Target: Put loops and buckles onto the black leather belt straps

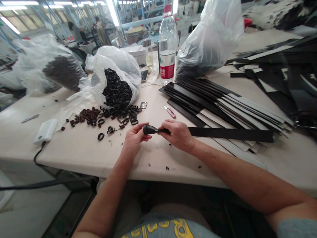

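A long black strip [231,133] lies across the table's front, running from my hands toward the right. Its left end curls into a rounded, cone-like loop that my left hand [133,139] grips between thumb and fingers. My right hand [178,134] is closed on the strip just behind that loop, where it narrows. Beyond my right hand lie small red-handled thread snips [170,111]. Left of my left hand are scattered black loops [100,136] and a small heap of dark brown pieces [88,117].
An open plastic bag [132,62] of black loops stands behind my hands, near a water bottle [168,51]. Stacked black and white strips [212,105] spread to the right. A white device [46,131] with a cable sits at left, and other filled bags [210,34] stand behind.
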A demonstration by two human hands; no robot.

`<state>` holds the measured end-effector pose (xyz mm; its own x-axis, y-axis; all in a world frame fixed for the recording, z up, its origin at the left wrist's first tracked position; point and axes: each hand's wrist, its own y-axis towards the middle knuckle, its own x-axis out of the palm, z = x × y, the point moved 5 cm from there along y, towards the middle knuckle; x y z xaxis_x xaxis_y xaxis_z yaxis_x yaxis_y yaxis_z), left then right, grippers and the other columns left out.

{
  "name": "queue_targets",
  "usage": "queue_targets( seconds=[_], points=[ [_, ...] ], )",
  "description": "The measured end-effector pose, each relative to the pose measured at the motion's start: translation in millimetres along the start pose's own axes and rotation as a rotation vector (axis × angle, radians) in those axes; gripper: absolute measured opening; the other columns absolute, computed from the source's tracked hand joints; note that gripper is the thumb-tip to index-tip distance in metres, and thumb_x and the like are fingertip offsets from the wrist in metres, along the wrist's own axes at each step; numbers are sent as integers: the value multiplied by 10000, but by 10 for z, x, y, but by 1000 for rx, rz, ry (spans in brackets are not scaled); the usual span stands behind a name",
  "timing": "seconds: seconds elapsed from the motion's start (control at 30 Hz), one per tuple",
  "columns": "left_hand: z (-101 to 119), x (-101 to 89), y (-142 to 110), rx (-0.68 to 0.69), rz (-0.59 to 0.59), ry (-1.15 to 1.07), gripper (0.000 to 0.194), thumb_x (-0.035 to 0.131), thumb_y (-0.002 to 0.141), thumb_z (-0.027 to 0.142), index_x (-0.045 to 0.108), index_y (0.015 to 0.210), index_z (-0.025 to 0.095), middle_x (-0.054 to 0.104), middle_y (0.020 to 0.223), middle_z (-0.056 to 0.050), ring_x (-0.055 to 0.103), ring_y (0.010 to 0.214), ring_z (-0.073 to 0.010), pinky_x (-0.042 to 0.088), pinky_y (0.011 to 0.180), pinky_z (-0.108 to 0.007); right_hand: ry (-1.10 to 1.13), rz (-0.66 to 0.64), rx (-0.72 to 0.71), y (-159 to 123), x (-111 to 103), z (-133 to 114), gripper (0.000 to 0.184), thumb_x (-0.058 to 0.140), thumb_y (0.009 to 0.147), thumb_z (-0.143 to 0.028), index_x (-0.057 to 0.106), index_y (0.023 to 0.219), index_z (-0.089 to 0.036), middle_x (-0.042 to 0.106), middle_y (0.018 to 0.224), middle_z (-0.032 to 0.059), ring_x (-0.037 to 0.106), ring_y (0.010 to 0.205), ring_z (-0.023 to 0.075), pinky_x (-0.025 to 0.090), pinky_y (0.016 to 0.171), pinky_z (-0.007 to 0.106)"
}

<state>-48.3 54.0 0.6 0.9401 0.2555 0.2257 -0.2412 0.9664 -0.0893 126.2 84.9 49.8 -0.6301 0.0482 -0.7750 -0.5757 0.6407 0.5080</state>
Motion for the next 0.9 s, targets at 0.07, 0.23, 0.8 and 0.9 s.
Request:
queue_targets(
  seconds=[0.07, 0.23, 0.8, 0.9],
  points=[
    [-6, -1, -8, -16, -19, -32, 509, 829, 638, 429, 723, 1047, 146, 752, 824, -66, 657, 527, -103, 485, 499, -178, 3, -16, -6, 2, 6, -6, 78, 646, 877, -258, 672, 838, -196, 664, 820, 27, 600, 740, 146, 390, 670, 254],
    [-6, 43, -32, -20, -85, -129, 517, 778, 718, 473, 707, 1117, 151, 756, 879, -78, 683, 575, -110, 518, 525, -176, 39, -5, 0, 6, 1, 22, 61, 643, 867, -229, 664, 823, -191, 661, 793, 17, 592, 721, 137, 387, 669, 245],
    [-13, 262, -165, 21, -110, -340, 375, 764, 780, 333, 709, 1137, 230, 725, 1097, -37, 639, 650, -26, 529, 664, -125, 250, 89, 111, -6, -3, 45, 106, 650, 852, -272, 652, 783, -191, 666, 754, 12, 582, 675, 130, 407, 652, 249],
    [-7, 297, -194, 71, -138, -238, 466, 750, 778, 380, 667, 1217, 245, 693, 1215, -68, 685, 709, -81, 534, 682, -196, 230, 93, 109, -22, 1, 42, 86, 642, 853, -262, 650, 792, -202, 678, 774, 13, 604, 695, 139, 420, 660, 253]
  ],
)
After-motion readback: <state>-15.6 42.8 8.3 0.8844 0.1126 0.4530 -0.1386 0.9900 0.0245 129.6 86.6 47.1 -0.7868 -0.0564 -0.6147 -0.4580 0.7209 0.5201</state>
